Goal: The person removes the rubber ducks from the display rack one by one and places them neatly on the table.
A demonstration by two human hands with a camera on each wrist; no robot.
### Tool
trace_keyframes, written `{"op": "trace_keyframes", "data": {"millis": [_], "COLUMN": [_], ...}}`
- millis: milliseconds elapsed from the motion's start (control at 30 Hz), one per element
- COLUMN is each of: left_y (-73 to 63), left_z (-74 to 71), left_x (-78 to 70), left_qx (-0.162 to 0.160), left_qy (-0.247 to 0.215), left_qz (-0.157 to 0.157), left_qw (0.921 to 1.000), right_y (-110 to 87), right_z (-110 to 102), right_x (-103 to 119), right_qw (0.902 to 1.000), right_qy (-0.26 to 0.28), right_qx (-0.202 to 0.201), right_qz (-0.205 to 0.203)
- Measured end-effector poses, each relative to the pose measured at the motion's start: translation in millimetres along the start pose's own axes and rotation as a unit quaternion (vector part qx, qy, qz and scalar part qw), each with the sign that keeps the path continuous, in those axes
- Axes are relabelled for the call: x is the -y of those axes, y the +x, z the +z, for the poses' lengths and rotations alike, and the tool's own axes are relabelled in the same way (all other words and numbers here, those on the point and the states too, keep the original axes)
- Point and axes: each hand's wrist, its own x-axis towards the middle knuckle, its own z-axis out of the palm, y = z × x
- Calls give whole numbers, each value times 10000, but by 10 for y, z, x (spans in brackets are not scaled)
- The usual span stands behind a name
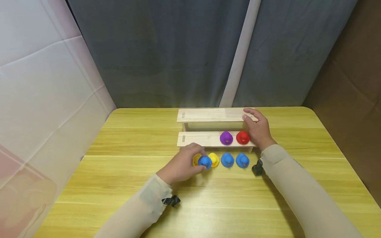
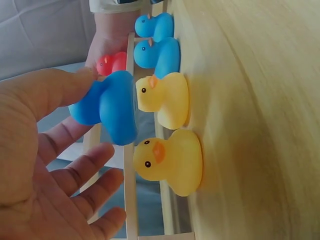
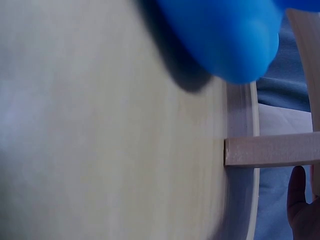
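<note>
My left hand pinches a blue rubber duck between thumb and forefinger, its other fingers spread. In the head view that duck overlaps two yellow rubber ducks standing on the table. Right of them stand two more blue rubber ducks. Behind this row is a two-tier wooden shelf, with a purple duck and a red duck on its lower board. My right hand holds the upper board's right end, thumb and forefinger curved over it; its remaining fingers are hidden.
The wood-grain table runs up to a grey curtain behind the shelf. A white sheet hangs on the left and a brown panel stands on the right. Small black cameras are strapped at both wrists.
</note>
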Motion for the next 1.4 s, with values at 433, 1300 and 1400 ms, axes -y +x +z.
{"op": "trace_keyframes", "data": {"millis": [433, 1300, 1400], "left_y": [-32, -47, -41], "left_z": [29, 111, 127], "left_x": [9, 100, 114], "left_qx": [224, 426, 439], "left_qy": [25, 102, 100], "left_qz": [-219, -296, -311], "left_qw": [9995, 9986, 9985], "right_y": [175, 167, 174], "right_z": [10, 5, 8], "right_x": [-328, -358, -355], "right_qw": [9999, 9997, 9998], "right_qy": [-62, -159, -130], "right_qx": [-100, -145, -140], "right_qz": [-53, -71, -110]}}
